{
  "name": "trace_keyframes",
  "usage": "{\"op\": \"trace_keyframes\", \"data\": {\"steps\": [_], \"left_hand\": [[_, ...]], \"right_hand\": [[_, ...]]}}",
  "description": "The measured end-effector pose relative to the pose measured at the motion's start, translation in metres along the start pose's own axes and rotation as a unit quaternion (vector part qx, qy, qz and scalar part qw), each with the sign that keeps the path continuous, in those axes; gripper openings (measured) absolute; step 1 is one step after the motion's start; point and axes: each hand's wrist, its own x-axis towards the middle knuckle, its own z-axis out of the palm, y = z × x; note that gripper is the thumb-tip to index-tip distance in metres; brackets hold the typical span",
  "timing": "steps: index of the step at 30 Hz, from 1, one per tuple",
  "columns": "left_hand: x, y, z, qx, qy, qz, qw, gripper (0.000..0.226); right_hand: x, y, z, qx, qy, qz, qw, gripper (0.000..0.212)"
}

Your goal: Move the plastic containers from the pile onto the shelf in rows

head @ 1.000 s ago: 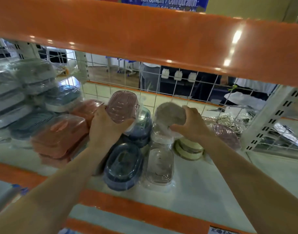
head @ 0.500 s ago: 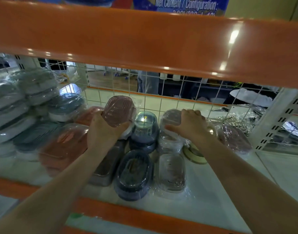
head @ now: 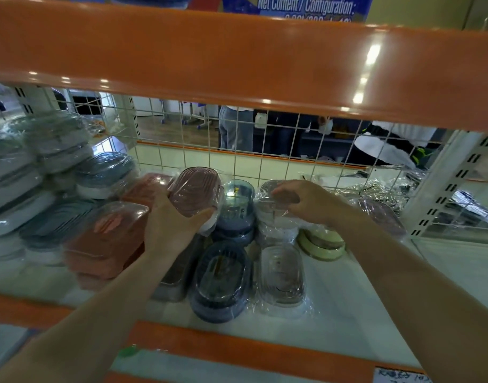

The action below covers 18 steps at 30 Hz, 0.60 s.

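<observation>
Overhead sign ("Net Content / Configuration:") above orange beam

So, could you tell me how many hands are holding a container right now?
2: the left hand grips the pink container held up over the shelf; the right hand holds the clear container atop the clear stack.

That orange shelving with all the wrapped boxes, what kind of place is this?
Probably a shop or stockroom: metal racking with orange beams, a wire mesh back panel, rows of shrink-wrapped plastic containers, and a handwritten tag on the front beam.
</observation>
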Motion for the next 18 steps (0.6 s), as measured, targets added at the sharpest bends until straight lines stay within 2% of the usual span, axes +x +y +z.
{"op": "trace_keyframes", "data": {"steps": [3,5,8,12,14,18], "left_hand": [[0.001,-0.004,0.000,0.002,-0.011,0.003,1.000,0.086],[0.001,-0.005,-0.001,0.003,-0.018,0.006,1.000,0.084],[0.001,-0.007,-0.002,0.015,-0.019,0.014,1.000,0.085],[0.003,-0.012,0.001,0.007,-0.018,0.017,1.000,0.086],[0.002,-0.012,0.002,0.003,-0.016,0.014,1.000,0.085],[0.000,-0.007,0.002,-0.005,-0.012,0.020,1.000,0.084]], "right_hand": [[0.001,0.001,0.008,-0.073,0.050,0.067,0.994,0.068],[0.000,0.003,0.008,-0.062,0.054,0.115,0.990,0.082],[-0.003,0.007,0.001,-0.002,0.041,0.140,0.989,0.075],[-0.008,0.010,-0.003,-0.022,0.024,0.142,0.989,0.088],[-0.011,0.008,-0.001,-0.038,0.075,0.144,0.986,0.088],[-0.016,0.013,-0.004,0.019,0.243,0.185,0.952,0.076]]}}
